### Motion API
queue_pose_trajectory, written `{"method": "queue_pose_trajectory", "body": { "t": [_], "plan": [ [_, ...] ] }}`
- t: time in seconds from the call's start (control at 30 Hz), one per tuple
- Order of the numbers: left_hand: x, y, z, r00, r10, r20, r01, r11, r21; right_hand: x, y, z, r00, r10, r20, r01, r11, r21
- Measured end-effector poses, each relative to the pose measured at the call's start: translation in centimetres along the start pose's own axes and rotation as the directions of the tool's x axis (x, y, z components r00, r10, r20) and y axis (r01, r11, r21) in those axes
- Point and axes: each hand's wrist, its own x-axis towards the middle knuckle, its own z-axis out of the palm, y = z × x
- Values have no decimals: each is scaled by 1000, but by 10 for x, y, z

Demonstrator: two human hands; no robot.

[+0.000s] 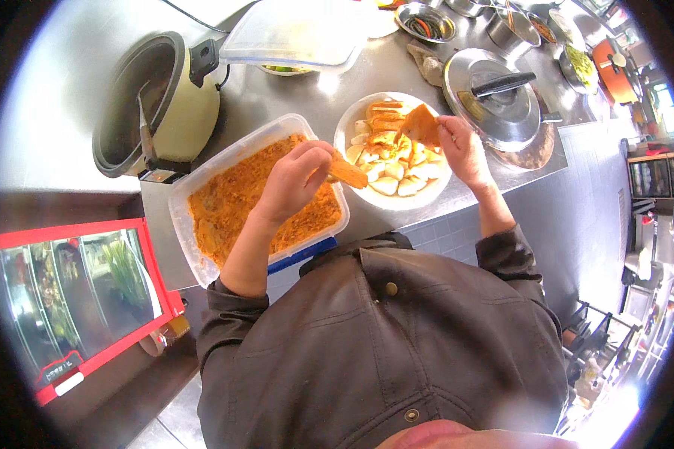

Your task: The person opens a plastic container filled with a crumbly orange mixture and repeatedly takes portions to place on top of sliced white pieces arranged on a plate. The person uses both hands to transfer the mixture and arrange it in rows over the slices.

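My left hand (296, 178) is closed on a flat orange-coated food slice (349, 173), held between the container and the plate. In my right hand (465, 152), fingers pinch a broader orange-red slice (421, 126) above the plate's far right part. The round white plate (341, 136) carries pale, thick food pieces (397, 179) near me and a row of orange-coated slices (386, 114) at the back. To the left, partly under my left forearm, a clear plastic container (180, 213) holds a chunky orange-red mixture (236, 191). What exact food the slices are, I cannot tell.
A deep cream pot (195, 112) with a ladle (145, 123) stands at the left. Behind the plate lie a translucent lid (292, 34) and a lidded metal pan (494, 97). Several bowls and pots line the back right. A red-framed glass-door cabinet (82, 299) is lower left.
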Motion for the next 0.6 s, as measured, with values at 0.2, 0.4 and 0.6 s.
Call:
{"method": "queue_pose_trajectory", "body": {
  "t": [0.2, 0.4, 0.6],
  "plan": [
    [5, -1, 12, 1000, -24, 3, 24, 999, -36, 0, 13, 27, 927, 15, 374, -8, 1000, -20],
    [7, 2, 16, 999, -40, 21, 40, 999, -19, 8, 29, 63, 878, -21, 478, 81, 991, -106],
    [7, 4, 18, 997, -73, 23, 74, 997, -33, 6, 28, 69, 913, -18, 407, 141, 952, -273]
  ]
}}
